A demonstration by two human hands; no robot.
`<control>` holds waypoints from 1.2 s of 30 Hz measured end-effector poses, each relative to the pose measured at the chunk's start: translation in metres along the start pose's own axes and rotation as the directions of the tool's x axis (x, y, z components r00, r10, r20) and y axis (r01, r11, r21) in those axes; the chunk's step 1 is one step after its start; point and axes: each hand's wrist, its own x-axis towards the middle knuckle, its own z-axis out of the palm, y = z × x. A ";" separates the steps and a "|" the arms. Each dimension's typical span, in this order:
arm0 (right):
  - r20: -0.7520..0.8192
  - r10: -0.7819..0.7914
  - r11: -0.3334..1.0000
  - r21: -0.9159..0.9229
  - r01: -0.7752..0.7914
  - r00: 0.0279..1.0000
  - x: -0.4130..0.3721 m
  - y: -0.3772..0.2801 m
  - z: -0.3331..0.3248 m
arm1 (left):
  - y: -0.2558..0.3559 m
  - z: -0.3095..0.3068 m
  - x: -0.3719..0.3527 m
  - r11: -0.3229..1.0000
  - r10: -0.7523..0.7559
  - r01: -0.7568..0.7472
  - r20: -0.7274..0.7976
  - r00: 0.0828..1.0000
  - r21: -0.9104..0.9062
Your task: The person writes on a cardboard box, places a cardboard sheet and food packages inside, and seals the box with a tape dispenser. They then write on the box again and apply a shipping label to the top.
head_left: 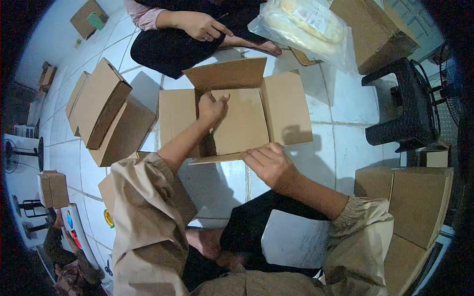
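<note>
An open cardboard box [237, 118] stands on the floor in front of me, its flaps spread outward. My left hand [213, 109] reaches inside near the left wall, its fingers curled closed. Whatever those fingers may hold is hidden. At the box's near edge, my right hand [271, 165] is closed over the near flap [222, 158], with the fingers bent around its rim. A sheet of white paper [295, 240] lies by my lap, below my right forearm.
Across from me sits another person, one hand [200, 25] near their knee. A clear plastic bag [308, 24] of pale contents is at the upper right. Cardboard boxes [101, 106] stand left, more boxes [414, 197] right. A black stool [407, 106] lies on the right, beside a fan.
</note>
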 end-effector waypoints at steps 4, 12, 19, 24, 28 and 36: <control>0.022 0.017 1.000 -0.004 -0.017 1.000 -0.011 -0.009 0.005 | 0.028 0.004 -0.022 0.974 0.024 -0.019 -0.020 1.000 0.225; 0.264 0.028 0.977 0.194 -0.082 0.964 -0.039 -0.018 0.022 | 0.028 0.001 -0.032 0.852 0.257 -0.183 -0.086 0.963 0.490; 0.240 0.265 0.944 0.132 -0.302 0.934 -0.014 0.029 0.059 | 0.046 -0.007 -0.026 0.750 -0.046 -0.035 0.104 0.993 0.660; 0.429 0.328 0.933 -0.007 -0.360 0.842 -0.007 0.023 0.058 | 0.041 -0.011 -0.027 0.673 0.024 -0.154 0.186 0.982 0.723; 0.400 0.333 0.934 -0.013 -0.358 0.854 -0.007 0.020 0.060 | 0.036 -0.005 -0.038 0.534 0.310 -0.400 0.267 0.913 0.745; 0.365 0.327 0.937 -0.006 -0.349 0.872 -0.004 0.017 0.054 | 0.037 -0.009 -0.043 0.796 0.271 -0.321 0.172 0.947 0.513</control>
